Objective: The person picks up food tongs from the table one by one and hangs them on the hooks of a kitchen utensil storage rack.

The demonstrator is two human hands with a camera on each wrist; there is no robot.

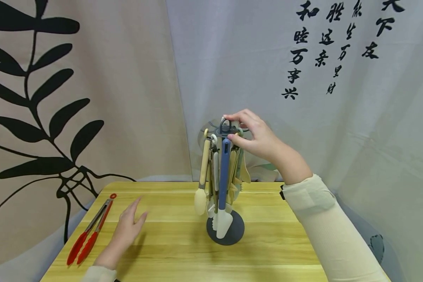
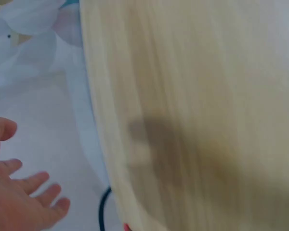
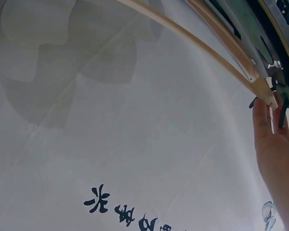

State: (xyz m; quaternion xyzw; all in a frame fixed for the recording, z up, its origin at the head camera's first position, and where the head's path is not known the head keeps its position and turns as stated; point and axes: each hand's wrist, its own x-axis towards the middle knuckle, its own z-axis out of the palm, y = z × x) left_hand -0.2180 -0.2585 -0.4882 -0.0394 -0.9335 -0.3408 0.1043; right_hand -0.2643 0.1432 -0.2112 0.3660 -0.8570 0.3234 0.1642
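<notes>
A rotating utensil stand (image 1: 237,230) with a round dark base stands upright on the wooden table, several kitchen tools hanging from its top. In front hangs a blue-handled spatula (image 1: 224,172) with a white head; to its left is a cream-handled tool (image 1: 203,166). My right hand (image 1: 253,132) grips the stand's top by the ring, thumb just above the spatula handle. From the right wrist, that hand (image 3: 279,159) reaches among the hanging tools, its fingertips partly hidden. My left hand (image 1: 127,227) hovers over the table's left side, fingers spread and holding nothing.
Red-tipped metal tongs (image 1: 95,231) lie near the left edge of the wooden table (image 1: 169,235), left of my left hand. Behind the table hangs a cloth backdrop (image 1: 137,98) with dark leaves and black lettering.
</notes>
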